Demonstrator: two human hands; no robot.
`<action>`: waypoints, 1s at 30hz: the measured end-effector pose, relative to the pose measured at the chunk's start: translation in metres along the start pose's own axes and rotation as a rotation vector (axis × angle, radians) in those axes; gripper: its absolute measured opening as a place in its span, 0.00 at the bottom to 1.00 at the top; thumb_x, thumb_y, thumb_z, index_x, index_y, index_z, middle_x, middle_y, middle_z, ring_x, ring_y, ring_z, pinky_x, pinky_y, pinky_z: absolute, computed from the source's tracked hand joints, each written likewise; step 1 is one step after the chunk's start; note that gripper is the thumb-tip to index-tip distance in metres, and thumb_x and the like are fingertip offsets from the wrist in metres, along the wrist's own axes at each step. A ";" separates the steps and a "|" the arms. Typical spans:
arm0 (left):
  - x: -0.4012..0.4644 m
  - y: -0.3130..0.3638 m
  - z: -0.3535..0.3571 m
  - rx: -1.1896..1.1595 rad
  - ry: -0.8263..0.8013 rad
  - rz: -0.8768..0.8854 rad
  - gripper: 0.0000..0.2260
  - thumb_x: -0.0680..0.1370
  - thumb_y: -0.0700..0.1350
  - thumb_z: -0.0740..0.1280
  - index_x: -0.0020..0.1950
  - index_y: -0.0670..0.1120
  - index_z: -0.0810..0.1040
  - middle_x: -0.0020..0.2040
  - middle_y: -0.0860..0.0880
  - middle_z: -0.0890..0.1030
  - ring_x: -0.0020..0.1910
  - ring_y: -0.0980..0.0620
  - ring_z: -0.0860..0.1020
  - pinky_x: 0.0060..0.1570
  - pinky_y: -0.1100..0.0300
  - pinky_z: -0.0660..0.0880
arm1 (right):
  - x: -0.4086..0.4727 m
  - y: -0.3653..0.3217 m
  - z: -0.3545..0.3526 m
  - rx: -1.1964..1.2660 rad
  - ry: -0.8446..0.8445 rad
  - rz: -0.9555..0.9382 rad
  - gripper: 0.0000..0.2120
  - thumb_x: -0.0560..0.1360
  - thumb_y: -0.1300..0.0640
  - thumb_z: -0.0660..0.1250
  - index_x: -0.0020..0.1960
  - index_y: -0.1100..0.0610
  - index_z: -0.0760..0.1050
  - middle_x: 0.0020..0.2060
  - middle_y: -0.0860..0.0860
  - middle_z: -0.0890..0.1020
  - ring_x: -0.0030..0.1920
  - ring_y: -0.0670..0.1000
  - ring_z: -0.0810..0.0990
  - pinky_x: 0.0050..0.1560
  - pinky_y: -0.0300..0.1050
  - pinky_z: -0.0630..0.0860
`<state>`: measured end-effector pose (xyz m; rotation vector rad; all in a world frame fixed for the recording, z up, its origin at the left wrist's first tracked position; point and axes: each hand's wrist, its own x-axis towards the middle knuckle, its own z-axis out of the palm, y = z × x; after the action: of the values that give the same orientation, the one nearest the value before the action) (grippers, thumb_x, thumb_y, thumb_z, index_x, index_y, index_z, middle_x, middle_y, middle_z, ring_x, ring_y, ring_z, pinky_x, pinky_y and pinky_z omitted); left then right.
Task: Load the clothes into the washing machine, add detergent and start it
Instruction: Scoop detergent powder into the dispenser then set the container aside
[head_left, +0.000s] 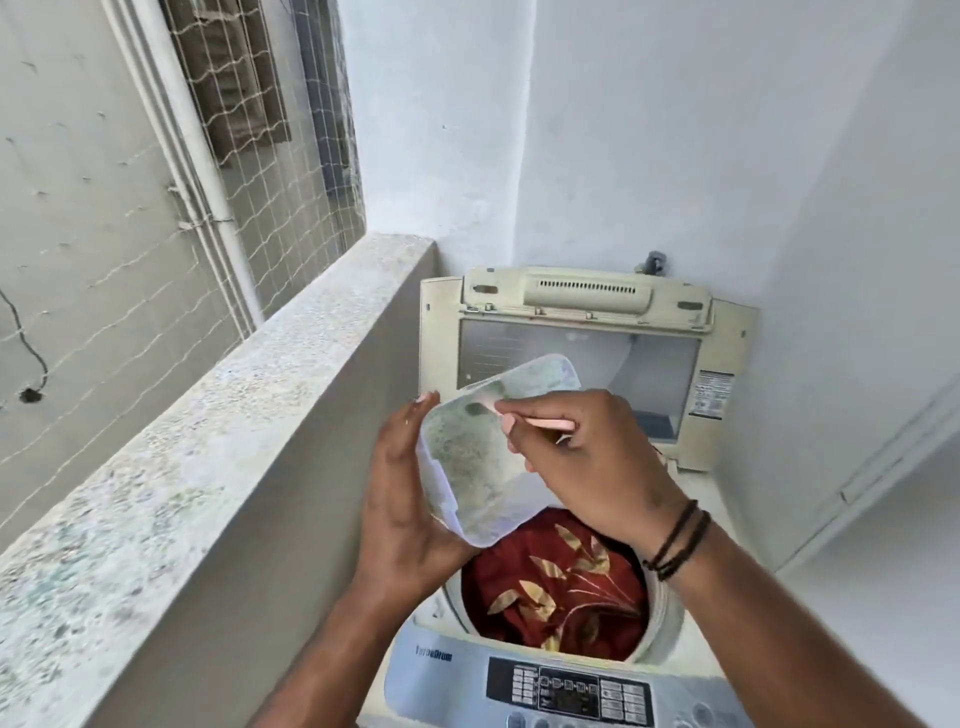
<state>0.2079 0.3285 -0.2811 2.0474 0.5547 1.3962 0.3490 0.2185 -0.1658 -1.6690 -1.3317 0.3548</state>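
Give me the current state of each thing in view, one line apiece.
Washing machine lid: raised open.
Drum: loaded with red leaf-print cloth.
Detergent container: open, tilted, above the drum.
Pink spoon: tip inside the container.
Left hand: holds the container.
Right hand: pinches the spoon.

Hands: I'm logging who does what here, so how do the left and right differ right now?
The left hand cups the detergent tub from its side, fingers fairly straight; the right hand pinches a pink scoop dipped into the tub. The right wrist wears dark bands; the left is bare. Both are above the drum holding the red cloth.
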 end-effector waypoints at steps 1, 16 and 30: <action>0.000 -0.002 0.003 0.007 -0.014 0.019 0.47 0.63 0.58 0.79 0.78 0.52 0.62 0.76 0.52 0.67 0.75 0.47 0.68 0.70 0.47 0.70 | -0.002 0.003 0.002 -0.018 -0.021 0.016 0.10 0.78 0.56 0.68 0.57 0.52 0.84 0.40 0.38 0.84 0.39 0.37 0.83 0.38 0.29 0.75; -0.001 -0.011 0.024 -0.094 -0.084 0.219 0.46 0.67 0.59 0.80 0.77 0.44 0.63 0.73 0.47 0.69 0.72 0.40 0.70 0.69 0.48 0.68 | -0.007 0.020 -0.002 0.073 -0.173 0.052 0.13 0.71 0.54 0.62 0.45 0.43 0.84 0.36 0.42 0.84 0.42 0.42 0.83 0.45 0.38 0.77; -0.017 -0.028 0.013 -0.092 -0.120 0.156 0.48 0.65 0.61 0.81 0.78 0.48 0.62 0.73 0.47 0.68 0.71 0.41 0.70 0.68 0.49 0.69 | -0.022 0.030 0.007 -0.094 -0.226 0.078 0.27 0.73 0.41 0.56 0.30 0.62 0.74 0.35 0.59 0.84 0.47 0.61 0.84 0.40 0.51 0.76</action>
<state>0.2139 0.3355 -0.3151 2.1203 0.2793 1.3485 0.3545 0.2036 -0.2000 -1.8045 -1.4693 0.5475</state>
